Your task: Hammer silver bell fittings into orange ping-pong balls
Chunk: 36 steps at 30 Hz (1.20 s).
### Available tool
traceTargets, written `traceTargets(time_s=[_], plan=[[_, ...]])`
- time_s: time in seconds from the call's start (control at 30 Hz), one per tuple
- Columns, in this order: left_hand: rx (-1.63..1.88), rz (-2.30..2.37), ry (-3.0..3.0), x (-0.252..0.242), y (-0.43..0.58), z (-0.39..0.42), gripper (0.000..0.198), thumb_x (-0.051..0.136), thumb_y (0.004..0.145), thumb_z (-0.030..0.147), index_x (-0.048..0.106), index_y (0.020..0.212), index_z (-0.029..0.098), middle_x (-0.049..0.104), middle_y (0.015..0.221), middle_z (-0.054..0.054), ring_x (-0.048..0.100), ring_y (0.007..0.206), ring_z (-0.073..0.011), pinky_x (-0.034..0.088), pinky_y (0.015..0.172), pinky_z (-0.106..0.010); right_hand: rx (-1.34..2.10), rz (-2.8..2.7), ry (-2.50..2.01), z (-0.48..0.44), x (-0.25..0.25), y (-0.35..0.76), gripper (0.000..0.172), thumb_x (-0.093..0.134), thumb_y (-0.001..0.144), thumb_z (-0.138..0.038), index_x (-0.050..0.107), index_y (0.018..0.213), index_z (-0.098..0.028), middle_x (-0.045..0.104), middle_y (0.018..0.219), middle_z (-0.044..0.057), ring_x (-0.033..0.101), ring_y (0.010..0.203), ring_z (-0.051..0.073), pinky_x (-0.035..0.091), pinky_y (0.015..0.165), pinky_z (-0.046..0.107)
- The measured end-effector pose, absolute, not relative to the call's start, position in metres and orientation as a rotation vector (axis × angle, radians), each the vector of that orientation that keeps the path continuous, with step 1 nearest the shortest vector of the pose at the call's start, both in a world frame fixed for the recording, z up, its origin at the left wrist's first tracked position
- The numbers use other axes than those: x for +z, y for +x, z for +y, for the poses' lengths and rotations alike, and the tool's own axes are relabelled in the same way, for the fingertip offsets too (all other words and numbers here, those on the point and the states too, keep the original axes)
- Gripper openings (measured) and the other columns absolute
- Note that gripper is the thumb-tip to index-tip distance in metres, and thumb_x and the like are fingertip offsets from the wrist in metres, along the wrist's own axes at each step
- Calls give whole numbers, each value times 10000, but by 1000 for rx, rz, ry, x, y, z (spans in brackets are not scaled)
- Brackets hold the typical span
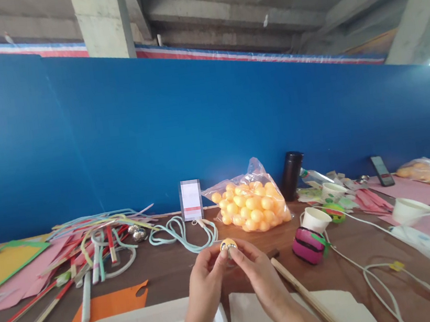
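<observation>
My left hand [205, 274] and my right hand [258, 269] meet over the near part of the table, fingertips pinched together. Between them they hold a small orange-yellow ball [228, 242] with shiny silver parts at the thumbs. What those silver parts are is too small to tell, and the fingers hide the ball's sides. Behind the hands stands a clear plastic bag of orange ping-pong balls [250, 206]. A coil of pale blue cord [181, 234] lies just to the left of the bag.
A white tray [140, 318] and a cardboard sheet [246, 310] with a wooden stick [306, 294] lie in front. To the right are a magenta pouch [307, 246], a paper cup [316, 219], a black bottle [293, 174] and cables. Leftward lie paper sheets and sticks.
</observation>
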<state>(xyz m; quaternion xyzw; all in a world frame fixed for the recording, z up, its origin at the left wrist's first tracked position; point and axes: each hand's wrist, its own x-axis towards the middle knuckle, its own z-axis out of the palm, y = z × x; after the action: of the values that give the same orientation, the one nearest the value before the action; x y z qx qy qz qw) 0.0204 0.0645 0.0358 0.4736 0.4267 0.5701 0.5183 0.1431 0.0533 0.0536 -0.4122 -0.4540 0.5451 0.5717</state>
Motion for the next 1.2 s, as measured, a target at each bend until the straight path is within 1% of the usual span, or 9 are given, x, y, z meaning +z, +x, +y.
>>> traceTargets(time_s=[0.13,0.3,0.37,0.5,0.63,0.8,0.9,1.0,1.2], plan=[[1407,1215,1332,36,12,68,317,634,742,460,715,915,207,700,938,-80,645,843,-228,496,753,-307,1305,-913,-900,62,43,147,353,712,743,-436,696,987,-181,721,913,58,666,875,239,552,661,289],[1447,1542,1593,30,-3,77,220,556,800,377,701,876,230,663,892,-47,609,758,-198,461,701,-302,1237,-756,-890,73,33,155,358,688,769,-432,638,1044,-208,673,940,20,646,862,172,557,669,236],[1362,1598,1749,27,-3,79,201,514,825,329,691,847,236,650,866,-36,597,737,-188,445,687,-296,1238,-737,-888,75,30,156,388,695,762,-430,630,1075,-210,667,950,20,638,862,170,562,660,238],[1170,1641,2064,30,4,81,215,470,849,243,684,825,236,621,816,-35,585,802,-194,415,710,-285,1262,-755,-897,77,27,153,388,713,744,-426,656,1052,-196,665,935,29,636,841,187,562,598,247],[903,1688,2325,40,14,85,193,509,821,204,685,744,219,605,775,-52,562,799,-213,393,715,-303,1283,-781,-903,77,26,152,357,721,734,-426,676,996,-188,672,884,23,648,774,186,546,543,241],[662,1738,2400,39,24,90,151,543,776,178,687,739,208,629,819,-84,571,826,-241,380,695,-314,1297,-818,-893,77,24,152,315,688,771,-422,673,979,-185,668,856,18,654,772,176,548,564,233],[656,1760,2365,34,28,92,169,521,775,149,676,740,206,635,825,-77,574,815,-227,371,688,-305,1294,-833,-909,79,20,150,334,687,770,-426,670,992,-177,672,863,25,657,754,170,546,550,223],[709,1769,2291,29,26,94,120,558,774,186,655,705,202,628,794,-54,565,784,-203,363,673,-288,1288,-843,-932,80,16,149,370,693,756,-445,672,1007,-172,680,868,36,658,748,172,537,523,210],[854,1660,2277,22,18,95,157,536,814,193,662,722,209,620,786,-41,553,820,-194,372,733,-286,1279,-837,-958,82,13,148,399,702,737,-465,685,1008,-171,683,886,47,644,762,175,530,498,204]])
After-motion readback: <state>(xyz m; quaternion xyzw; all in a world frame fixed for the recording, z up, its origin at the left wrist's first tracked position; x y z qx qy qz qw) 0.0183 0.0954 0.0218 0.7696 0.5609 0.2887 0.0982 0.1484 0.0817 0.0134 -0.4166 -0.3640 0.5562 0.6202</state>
